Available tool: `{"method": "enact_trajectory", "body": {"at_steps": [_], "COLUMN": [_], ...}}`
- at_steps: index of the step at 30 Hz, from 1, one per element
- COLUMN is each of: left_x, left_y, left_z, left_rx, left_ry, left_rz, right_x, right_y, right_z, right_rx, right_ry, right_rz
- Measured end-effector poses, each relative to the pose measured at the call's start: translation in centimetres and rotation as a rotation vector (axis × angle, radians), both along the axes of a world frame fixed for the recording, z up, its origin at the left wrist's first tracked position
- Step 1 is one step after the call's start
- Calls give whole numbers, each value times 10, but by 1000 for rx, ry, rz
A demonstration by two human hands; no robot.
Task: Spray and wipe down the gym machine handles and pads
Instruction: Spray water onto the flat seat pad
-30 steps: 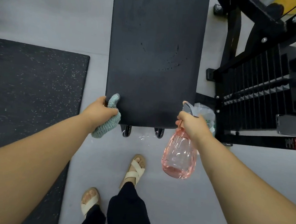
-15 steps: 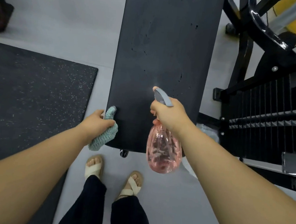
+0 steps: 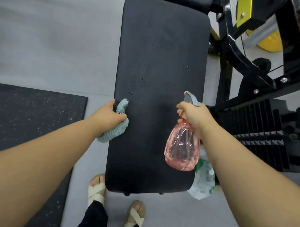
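Compared to half a second ago the view has moved up over the pad (image 3: 161, 59), so way more of it shows now, far end included, and the droplets sit mid-pad. Right hand (image 3: 193, 114) has drifted back toward the pad's right edge, fingers wrapped tight round the neck of the pink bottle (image 3: 182, 147), grey nozzle pointing out over the pad. The bottle is see-through; can't tell how much liquid is in it. Left hand (image 3: 108, 115) still has the cloth (image 3: 115, 130) bunched in a closed fist at the pad's left edge. A plastic bag (image 3: 203, 180) lies on the floor beside the pad.
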State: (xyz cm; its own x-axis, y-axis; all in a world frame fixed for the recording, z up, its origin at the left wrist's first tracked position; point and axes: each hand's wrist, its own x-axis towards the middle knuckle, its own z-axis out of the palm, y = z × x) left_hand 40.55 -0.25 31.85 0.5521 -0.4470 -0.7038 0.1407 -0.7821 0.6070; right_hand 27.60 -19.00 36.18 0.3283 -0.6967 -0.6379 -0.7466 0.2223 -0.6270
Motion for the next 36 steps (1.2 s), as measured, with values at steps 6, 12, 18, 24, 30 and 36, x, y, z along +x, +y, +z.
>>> {"method": "enact_trajectory", "body": {"at_steps": [6,12,18,24,30,36], "left_x": [28,55,81,80,63,62], "left_y": [-11,-41,-73,-97,-115,-108], "left_z": [6,9,13,10,0,-4], "left_rx": [-40,-60,-68,-105,33,-1], "left_ry": [20,-33,-47,-16,-62,-77], "left_rz": [-23,-12,22,71,68,102], "right_x": [69,130,162,148,121,146], "right_y": [10,-4,-60,-130,-166,-134], "right_z": [9,20,28,33,30,20], "right_rx": [7,-10,-40,-37,-50,3], "right_ry": [-46,-143,-197,-174,-40,-106], "right_rz": [106,138,26,-110,-52,177]}}
